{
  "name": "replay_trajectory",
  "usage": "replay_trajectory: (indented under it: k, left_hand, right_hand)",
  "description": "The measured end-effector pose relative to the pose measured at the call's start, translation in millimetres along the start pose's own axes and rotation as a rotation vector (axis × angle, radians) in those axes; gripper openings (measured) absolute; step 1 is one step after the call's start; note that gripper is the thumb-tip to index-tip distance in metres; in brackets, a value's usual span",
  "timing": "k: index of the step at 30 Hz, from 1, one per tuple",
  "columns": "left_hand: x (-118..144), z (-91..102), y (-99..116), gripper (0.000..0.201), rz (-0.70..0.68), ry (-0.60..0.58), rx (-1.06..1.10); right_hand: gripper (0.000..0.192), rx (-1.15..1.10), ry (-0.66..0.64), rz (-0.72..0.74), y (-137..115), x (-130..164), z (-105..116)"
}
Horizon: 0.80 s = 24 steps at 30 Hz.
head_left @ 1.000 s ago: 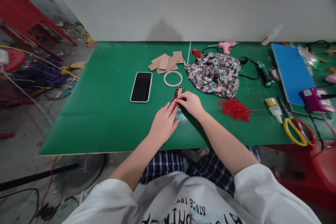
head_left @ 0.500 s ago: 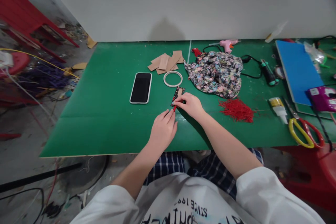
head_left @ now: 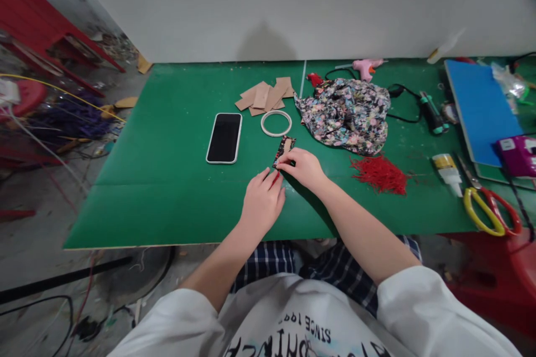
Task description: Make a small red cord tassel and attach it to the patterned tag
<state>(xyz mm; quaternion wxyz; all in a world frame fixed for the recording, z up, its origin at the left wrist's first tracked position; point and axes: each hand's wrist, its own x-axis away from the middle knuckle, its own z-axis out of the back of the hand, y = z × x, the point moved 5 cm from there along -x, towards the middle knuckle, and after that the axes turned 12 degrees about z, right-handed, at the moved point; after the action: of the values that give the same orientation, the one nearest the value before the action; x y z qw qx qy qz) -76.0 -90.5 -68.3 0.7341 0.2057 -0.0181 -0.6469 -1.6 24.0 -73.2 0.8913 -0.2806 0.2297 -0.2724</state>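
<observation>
Since the earlier frame your left hand has closed up toward your right hand, and the fingertips of both now meet at the near end of the small patterned card. This card lies flat on the green mat, angled away from you, its far end free and its near end under your fingertips. Your right thumb and forefinger are pinched together on that near edge. Your left fingers are extended and nearly flat, touching the red strand that runs from the card toward you; whether they grip it cannot be determined.

Just beyond the card lies the white ring, with the phone to its left and the cardboard pieces behind it. To the right of the ring sits the floral fabric; the red thread bundle lies near your right forearm. The scissors rest at the mat's right edge.
</observation>
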Motion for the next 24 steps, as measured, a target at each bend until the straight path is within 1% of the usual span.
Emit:
replay_trajectory:
  k: [5,10,14,16,18,22,24]
  left_hand:
    - [7.0,3.4,-0.7,0.028,0.021,0.026,-0.007]
    - [16.7,9.6,-0.2,0.026,0.031,0.016,0.0]
    - [27.0,16.2,0.0,0.023,-0.001,-0.011,0.057]
    - [28.5,20.4,-3.2,0.02,-0.003,-0.01,0.088]
    - [25.5,24.3,-10.2,0.02,0.034,0.01,0.107]
    - [10.3,27.5,-27.0,0.022,0.16,0.069,0.079]
    - [2.4,24.8,-30.7,0.022,0.189,0.057,0.056]
  right_hand:
    - [0.01,-0.009,0.011,-0.003,0.9,0.1,-0.3]
    - [0.013,-0.031,0.029,-0.025,5.1,0.4,0.1]
    - [0.013,-0.037,0.037,-0.014,6.6,0.3,0.2]
    - [0.013,-0.033,0.035,-0.012,6.6,0.2,-0.1]
    - [0.012,-0.028,0.03,-0.016,6.4,0.0,-0.3]
    - [0.011,-0.02,0.019,-0.038,6.5,-0.2,-0.4]
    - [0.012,-0.02,0.016,-0.039,6.7,-0.3,-0.5]
